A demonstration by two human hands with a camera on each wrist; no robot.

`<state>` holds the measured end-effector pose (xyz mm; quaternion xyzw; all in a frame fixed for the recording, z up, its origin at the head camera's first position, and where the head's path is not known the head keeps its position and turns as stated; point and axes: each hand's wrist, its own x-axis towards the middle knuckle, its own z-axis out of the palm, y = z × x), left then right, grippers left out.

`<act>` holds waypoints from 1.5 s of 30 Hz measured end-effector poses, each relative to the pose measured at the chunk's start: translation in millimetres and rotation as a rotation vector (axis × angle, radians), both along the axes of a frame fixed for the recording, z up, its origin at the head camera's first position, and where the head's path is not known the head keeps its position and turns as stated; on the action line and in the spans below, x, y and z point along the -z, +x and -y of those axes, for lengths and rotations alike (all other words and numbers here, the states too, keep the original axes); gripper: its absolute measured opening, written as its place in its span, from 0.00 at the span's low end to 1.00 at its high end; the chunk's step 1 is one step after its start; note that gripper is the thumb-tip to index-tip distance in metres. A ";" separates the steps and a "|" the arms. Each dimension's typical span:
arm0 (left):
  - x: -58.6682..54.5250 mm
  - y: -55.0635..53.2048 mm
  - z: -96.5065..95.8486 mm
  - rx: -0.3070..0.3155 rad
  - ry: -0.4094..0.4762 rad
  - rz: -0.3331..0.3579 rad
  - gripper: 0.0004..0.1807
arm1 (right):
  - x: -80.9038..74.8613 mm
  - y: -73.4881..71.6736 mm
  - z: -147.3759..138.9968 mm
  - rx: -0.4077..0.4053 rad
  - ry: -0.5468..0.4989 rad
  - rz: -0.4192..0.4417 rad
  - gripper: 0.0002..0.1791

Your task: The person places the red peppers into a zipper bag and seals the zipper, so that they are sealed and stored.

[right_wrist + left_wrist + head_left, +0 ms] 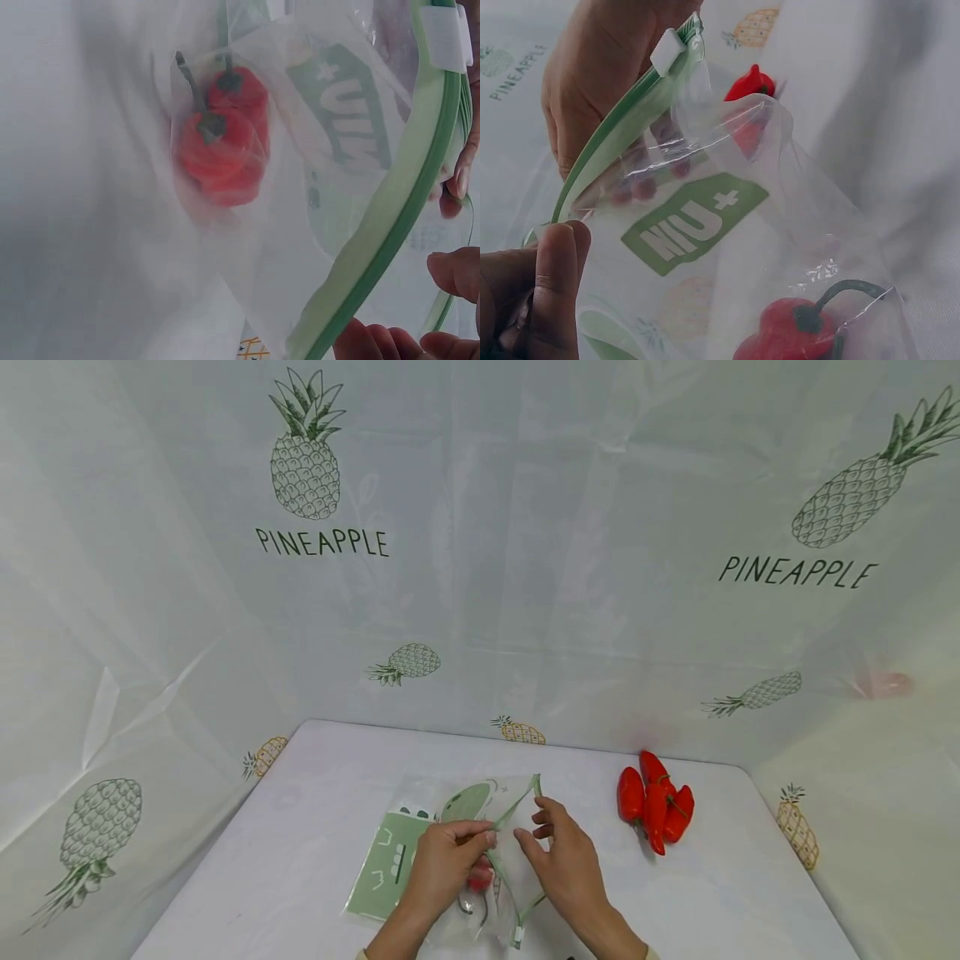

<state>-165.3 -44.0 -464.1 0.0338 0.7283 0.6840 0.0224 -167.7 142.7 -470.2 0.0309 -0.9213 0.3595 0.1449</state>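
Observation:
A clear slider zip bag [528, 870] with a green rim stands with its mouth spread between both hands. My left hand [441, 865] pinches one edge of the mouth between thumb and fingers. On the opposite side of the mouth is my right hand [572, 865], thumb and fingers apart, fingertips at the rim. Through the plastic in the left wrist view, the right hand's fingertips show behind the film. Red peppers [225, 154] with green stems lie inside the bag. The white slider [667, 52] sits at one end of the green zip.
A flat green printed bag [378, 864] lies on the white table [300, 793], left of and partly under the left hand. Several red peppers [654, 810] are heaped to the right of the right hand. A pineapple-printed curtain [525, 568] hangs behind and around the table.

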 end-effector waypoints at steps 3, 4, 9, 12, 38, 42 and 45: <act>0.1 0.0 0.5 -0.001 0.000 0.001 0.13 | -0.5 0.0 -1.2 0.004 -0.009 0.010 0.30; 0.1 0.1 0.6 -0.002 0.000 0.001 0.12 | -0.6 0.1 -1.6 0.004 -0.010 0.012 0.30; -0.2 0.0 1.1 -0.002 -0.005 0.005 0.12 | -1.5 -0.1 -3.7 0.003 -0.016 0.016 0.29; -0.3 0.4 1.3 0.000 -0.017 0.003 0.12 | -1.7 -0.4 -5.9 0.005 -0.015 0.002 0.29; 2.7 1.2 1.0 0.011 0.019 0.036 0.15 | 1.8 -26.8 -123.1 0.258 0.033 -0.115 0.31; 3.1 1.5 0.9 0.008 0.025 0.042 0.14 | 6.3 -32.9 -151.2 0.312 0.042 -0.075 0.34; 4.0 2.0 1.2 0.006 0.026 0.046 0.13 | 12.0 -37.3 -172.3 0.334 0.055 -0.051 0.35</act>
